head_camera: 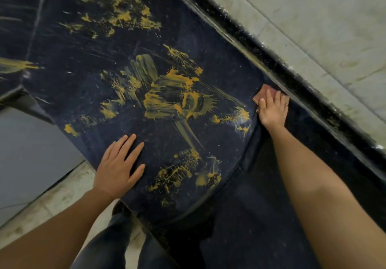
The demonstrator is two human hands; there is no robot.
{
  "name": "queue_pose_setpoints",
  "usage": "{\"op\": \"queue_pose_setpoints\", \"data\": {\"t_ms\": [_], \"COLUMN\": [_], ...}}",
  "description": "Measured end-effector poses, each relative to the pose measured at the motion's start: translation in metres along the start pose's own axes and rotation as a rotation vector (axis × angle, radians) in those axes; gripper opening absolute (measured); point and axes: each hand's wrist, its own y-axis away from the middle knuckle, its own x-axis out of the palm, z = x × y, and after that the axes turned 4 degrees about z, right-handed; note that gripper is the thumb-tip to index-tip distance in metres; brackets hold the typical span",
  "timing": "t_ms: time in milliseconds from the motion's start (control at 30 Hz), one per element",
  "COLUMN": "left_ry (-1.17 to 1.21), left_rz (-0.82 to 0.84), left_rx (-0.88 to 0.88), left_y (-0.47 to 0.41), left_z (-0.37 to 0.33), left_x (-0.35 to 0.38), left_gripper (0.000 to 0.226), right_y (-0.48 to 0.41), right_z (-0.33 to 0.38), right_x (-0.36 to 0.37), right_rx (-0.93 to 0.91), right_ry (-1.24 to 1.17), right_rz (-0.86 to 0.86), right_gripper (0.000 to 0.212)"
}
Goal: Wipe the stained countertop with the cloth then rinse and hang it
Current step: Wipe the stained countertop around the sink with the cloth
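Dark countertop [73, 93] carries a yellow smear [167, 101]. Right of the smear, the reddish cloth [263, 94] lies mostly hidden beneath the right hand [273, 112], whose flat fingers press on it. The cloth's bared corner points toward the wall [313, 28]; its long axis is unclear. Nearer than the smear, the left hand [117, 170] lies flat and empty.

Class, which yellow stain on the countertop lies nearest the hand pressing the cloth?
The small streaky stain just beside the right hand, which presses the cloth; the large central smear and the rest lie farther away.
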Motion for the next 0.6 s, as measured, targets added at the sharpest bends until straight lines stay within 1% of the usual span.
{"op": "queue_pose_setpoints", "data": {"t_ms": [167, 233, 300, 400, 467, 500, 533, 600], "left_ry": [0.015, 0.027, 0.039, 0.063, 0.073, 0.079, 0.088, 0.106], "left_rz": [-0.036, -0.04, -0.048, -0.037, -0.027, -0.024, -0.024, -0.039], "left_rx": [0.003, 0.003, 0.0, -0.007, 0.007, 0.02, 0.033, 0.066], "left_y": [-0.002, -0.002, -0.001, 0.001, 0.002, 0.002, 0.003, 0.003], "left_z": [0.002, 0.002, 0.001, 0.001, 0.001, 0.001, 0.002, 0.003], "left_x": [0.003, 0.005, 0.005, 0.004, 0.003, 0.003, 0.002, 0.0], "left_gripper": [0.075, 0.076, 0.074, 0.068, 0.069, 0.07, 0.07, 0.067], "right_y": [0.061, 0.091, 0.125, 0.178, 0.215, 0.232, 0.249, 0.283], "right_z": [0.014, 0.02, 0.029, 0.042, 0.053, 0.059, 0.066, 0.082], "right_x": [0.015, 0.025, 0.034, 0.053, 0.067, 0.075, 0.082, 0.092], "right_rx": [-0.059, -0.07, -0.081, -0.091, -0.117, -0.117, -0.103, -0.081], "right_ry": [0.008, 0.02, 0.022, -0.019, -0.057, -0.07, -0.075, -0.054], "right_rz": [0.011, 0.024, 0.033, 0.034, 0.014, 0.016, 0.027, 0.022], "right_gripper": [0.049, 0.053, 0.066, 0.076, 0.095, 0.1, 0.098, 0.085]}}
